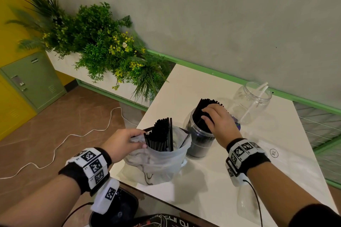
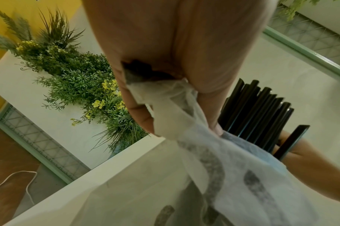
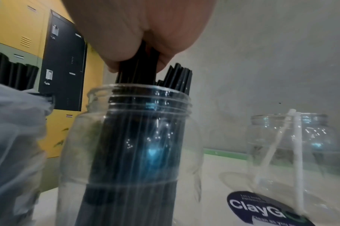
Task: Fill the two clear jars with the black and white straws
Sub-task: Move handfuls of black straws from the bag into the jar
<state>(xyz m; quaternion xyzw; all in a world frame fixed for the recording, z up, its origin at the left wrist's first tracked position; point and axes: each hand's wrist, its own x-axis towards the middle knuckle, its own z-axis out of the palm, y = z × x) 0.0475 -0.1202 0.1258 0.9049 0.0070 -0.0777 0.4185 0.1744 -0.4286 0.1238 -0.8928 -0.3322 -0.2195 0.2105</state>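
While our right hand [image 1: 219,121] curls its fingers around a bundle of black plastic straws [image 1: 206,108] standing in the nearer clear plastic jar [image 1: 200,138], our left hand [image 1: 123,143] pinches the rim of a thin translucent white plastic bag [image 1: 158,164] between thumb and fingers. That bag stands near the counter's left edge, just beside the nearer jar, and more black straws [image 1: 161,135] poke upright out of its open mouth. From the right wrist view we see the gripped straws [image 3: 138,68] passing down through the threaded neck of the jar [image 3: 130,152], whose inside is packed dark with them, while a few further straw tips rise above the rim beside our fingers. The left wrist view shows our thumb and fingers [image 2: 211,110] bunching the bag's film [image 2: 233,175], with straw ends [image 2: 262,113] just behind them. A second clear plastic jar [image 1: 251,103] stands toward the far edge of the white counter [image 1: 212,190], apart from the first, and holds white straws [image 1: 255,101] leaning against its mouth; we cannot tell exactly how many. A dark round sticker reading ClayG [image 3: 262,209] lies on the counter between the two jars.
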